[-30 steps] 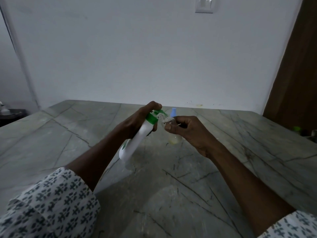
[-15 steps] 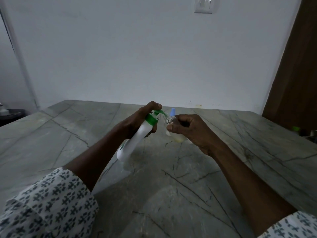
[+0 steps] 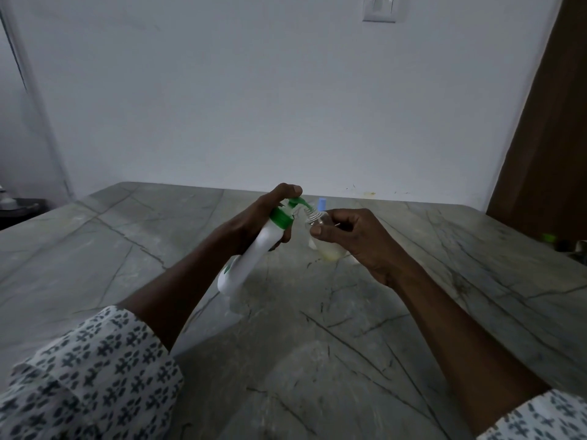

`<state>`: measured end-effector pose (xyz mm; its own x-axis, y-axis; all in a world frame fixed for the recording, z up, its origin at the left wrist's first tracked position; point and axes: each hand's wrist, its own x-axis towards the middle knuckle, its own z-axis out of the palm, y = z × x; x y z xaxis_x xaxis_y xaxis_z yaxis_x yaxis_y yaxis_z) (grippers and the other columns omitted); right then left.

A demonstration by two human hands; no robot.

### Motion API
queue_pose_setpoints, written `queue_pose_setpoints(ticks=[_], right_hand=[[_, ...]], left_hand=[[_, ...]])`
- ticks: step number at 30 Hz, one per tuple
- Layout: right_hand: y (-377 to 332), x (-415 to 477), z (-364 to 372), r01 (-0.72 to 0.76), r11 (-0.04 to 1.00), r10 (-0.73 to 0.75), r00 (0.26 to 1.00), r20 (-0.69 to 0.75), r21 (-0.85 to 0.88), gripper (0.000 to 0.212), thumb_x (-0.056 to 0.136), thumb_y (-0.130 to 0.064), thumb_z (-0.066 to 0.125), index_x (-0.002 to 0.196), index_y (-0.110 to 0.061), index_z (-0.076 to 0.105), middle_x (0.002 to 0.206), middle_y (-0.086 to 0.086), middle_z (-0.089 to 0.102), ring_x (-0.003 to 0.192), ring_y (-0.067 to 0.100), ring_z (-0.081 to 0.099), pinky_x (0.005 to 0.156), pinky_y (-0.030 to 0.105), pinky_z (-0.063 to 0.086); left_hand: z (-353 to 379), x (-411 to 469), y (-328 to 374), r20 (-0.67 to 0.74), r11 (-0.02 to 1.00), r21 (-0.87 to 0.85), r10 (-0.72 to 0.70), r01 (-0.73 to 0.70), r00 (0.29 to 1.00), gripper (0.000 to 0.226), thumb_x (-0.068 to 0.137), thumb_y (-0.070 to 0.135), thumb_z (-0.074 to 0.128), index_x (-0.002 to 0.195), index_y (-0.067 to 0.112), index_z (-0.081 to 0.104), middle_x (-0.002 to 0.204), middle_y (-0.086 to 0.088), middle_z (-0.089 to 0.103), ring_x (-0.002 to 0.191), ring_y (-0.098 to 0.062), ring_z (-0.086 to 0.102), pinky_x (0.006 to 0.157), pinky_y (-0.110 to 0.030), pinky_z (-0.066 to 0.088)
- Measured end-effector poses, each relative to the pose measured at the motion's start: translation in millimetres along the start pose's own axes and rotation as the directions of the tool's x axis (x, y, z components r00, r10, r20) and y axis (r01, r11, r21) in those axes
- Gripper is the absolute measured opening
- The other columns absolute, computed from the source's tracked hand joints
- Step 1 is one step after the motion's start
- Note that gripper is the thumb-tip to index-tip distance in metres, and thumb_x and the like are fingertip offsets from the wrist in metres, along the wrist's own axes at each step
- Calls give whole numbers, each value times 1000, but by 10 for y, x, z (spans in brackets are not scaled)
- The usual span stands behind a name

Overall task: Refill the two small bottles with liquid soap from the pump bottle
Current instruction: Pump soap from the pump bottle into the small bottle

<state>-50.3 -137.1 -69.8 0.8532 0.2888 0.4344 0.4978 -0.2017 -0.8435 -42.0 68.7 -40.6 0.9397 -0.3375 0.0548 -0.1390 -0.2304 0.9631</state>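
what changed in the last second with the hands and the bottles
The right hand tipped the small bottle a little: its base swung rightward, toward the palm, while its mouth stayed at the green nozzle. Nothing was taken up or let go. The left hand still grips the tilted pump bottle with a finger on the pump head. The blue cap behind did not move.

One white pump bottle with a green head; two hands, the left hand around it, the right hand just right of it. One small clear bottle at its spout, one blue cap just behind. Two patterned sleeves nearer the camera: left sleeve, right sleeve. One stone table beneath; one switch plate high above.
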Motion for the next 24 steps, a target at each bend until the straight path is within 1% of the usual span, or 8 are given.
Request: queue_pose_setpoints(ticks=[2,6,9,11,17,20,23,24], right_hand=[[9,-3,10,-3,1000,3,1000,18,-1,20,84,-25,75,100,-14,78,94,1,77,84,14,68,77,33,51],[21,-2,18,-9,1000,9,1000,27,2,22,84,-25,74,103,-14,77,95,2,77,89,21,70,82,38,54],[14,1,1,-9,1000,9,1000,20,27,22,84,-24,74,103,-13,77,96,1,77,86,12,70,82,33,54],[12,5,-6,-6,999,5,1000,14,32,21,84,-22,74,103,-13,77,97,2,77,85,9,70,81,31,53],[23,9,6,-1,999,0,1000,15,42,21,84,-24,74,102,-13,77,95,3,77,86,13,70,83,34,54],[27,3,30,2,999,-3,1000,26,41,20,84,-24,74,101,-13,78,94,3,77,85,14,69,78,30,52],[31,-9,62,-5,1000,4,999,48,23,22,85,-22,73,104,-11,77,97,2,77,84,7,68,74,20,51],[27,-13,65,-6,1000,5,999,51,21,22,85,-22,73,105,-11,76,98,1,76,84,5,68,74,18,51]], left_hand=[[-5,7,-4,4,1000,9,-2,2,1000,60,87,59,43,52,18,68,57,-9,57,46,-19,48,46,-23,38],[-14,26,-14,3,1000,-6,-11,11,1000,53,78,61,48,53,19,68,58,-11,57,46,-20,47,46,-23,38],[-11,30,-19,-11,1000,5,0,0,1000,56,79,66,48,59,18,68,60,-11,58,47,-20,49,46,-24,40],[-6,22,-13,-13,1000,12,2,-2,1000,59,78,68,47,61,15,67,60,-11,58,47,-19,50,46,-24,41],[-4,16,-4,-6,1000,25,0,0,1000,59,80,66,45,55,18,68,58,-10,57,46,-19,49,45,-23,40],[-2,13,-12,-36,1000,9,-1,1,999,52,76,62,48,57,17,66,60,-12,58,46,-19,49,45,-23,39],[-12,20,-29,-53,1000,-2,3,-3,999,48,73,59,52,61,15,64,62,-14,58,47,-21,48,46,-24,38],[-15,21,-31,-52,1000,-3,1,-1,999,47,74,59,52,60,15,64,61,-13,58,47,-22,48,46,-24,38]])
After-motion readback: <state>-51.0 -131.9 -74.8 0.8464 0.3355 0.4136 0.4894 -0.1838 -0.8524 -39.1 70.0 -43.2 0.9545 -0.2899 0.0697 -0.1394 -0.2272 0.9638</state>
